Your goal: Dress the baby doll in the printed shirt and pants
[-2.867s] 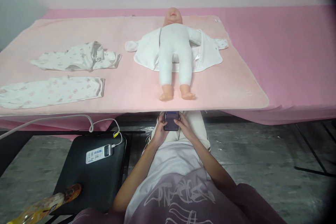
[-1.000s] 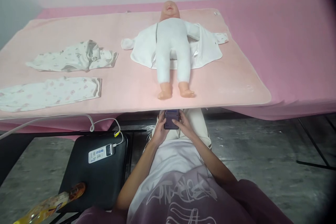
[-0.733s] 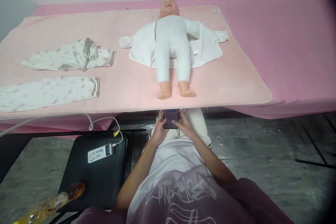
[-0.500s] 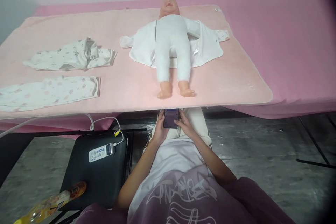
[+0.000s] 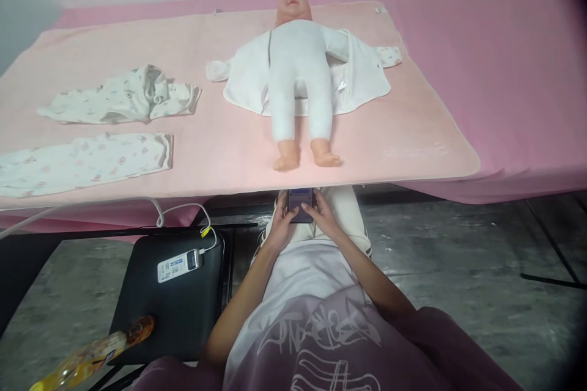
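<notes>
Phone point(image 5: 300, 200): found above the lap, at the near edge of the peach mat point(image 5: 220, 153), between both hands. Noted around it, from left to right: a pink-printed garment point(image 5: 87, 164) on the mat; a yellow-capped bottle point(image 5: 87, 359) reaching out from a black seat point(image 5: 169, 311); a bunched garment point(image 5: 123, 98) just beyond the first; a pale cable point(image 5: 160, 218) looping down to a white device point(image 5: 177, 266) on the seat; a doll point(image 5: 300, 67) on its back over an opened jacket point(image 5: 247, 76); pink cloth point(image 5: 481, 73) past the mat's right side; thin dark metal legs point(image 5: 553, 281) above the floor point(image 5: 435, 256). Found the phone's far end close against the mat's edge; could not tell if partly covered. Saw some of the screen blocked by the thumbs.

Took in, again from the left: creased, soft printed cloth; clear glossy bottle walls; smooth black padding; a hard, rounded casing; the doll's white fabric body and smooth moulded feet; streaked grey flooring.

Saw the left hand point(image 5: 279, 226) and the right hand point(image 5: 324, 219) grasping the phone's two sides. Made out a flat, dark rectangle, long axis running away from the torso, far end toward the doll's feet, screen facing up.
</notes>
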`<state>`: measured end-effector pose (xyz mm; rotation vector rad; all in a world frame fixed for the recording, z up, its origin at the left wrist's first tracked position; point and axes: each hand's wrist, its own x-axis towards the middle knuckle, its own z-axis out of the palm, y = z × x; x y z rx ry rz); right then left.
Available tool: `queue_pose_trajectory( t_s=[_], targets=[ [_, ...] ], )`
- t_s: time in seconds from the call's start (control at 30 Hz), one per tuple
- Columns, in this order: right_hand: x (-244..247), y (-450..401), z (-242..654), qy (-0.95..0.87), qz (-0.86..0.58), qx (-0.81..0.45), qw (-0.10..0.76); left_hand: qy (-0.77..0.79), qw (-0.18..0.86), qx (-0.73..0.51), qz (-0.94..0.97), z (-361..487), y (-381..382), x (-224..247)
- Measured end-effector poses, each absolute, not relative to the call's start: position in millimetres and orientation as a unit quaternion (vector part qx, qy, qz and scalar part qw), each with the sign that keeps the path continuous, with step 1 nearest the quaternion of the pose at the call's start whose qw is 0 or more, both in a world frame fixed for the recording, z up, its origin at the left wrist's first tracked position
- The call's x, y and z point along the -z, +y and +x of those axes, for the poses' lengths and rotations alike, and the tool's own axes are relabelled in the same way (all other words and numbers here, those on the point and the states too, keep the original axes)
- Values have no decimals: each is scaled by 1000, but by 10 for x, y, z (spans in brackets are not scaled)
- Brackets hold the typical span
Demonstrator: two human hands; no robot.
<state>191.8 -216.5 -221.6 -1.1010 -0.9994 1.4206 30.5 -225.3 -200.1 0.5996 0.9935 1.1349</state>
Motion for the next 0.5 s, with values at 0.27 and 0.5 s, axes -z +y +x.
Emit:
queue_pose_trajectory(
  t_s=[0.27,0.5],
  targets=[
    [2243,-2161,1939,-405,-461,-599,515,444,693,-494,279,257,-2266,2075],
    [2148,-2186,2026,-412,-437,-631,491,433,717,-515,183,312,-2225,1953]
  ],
)
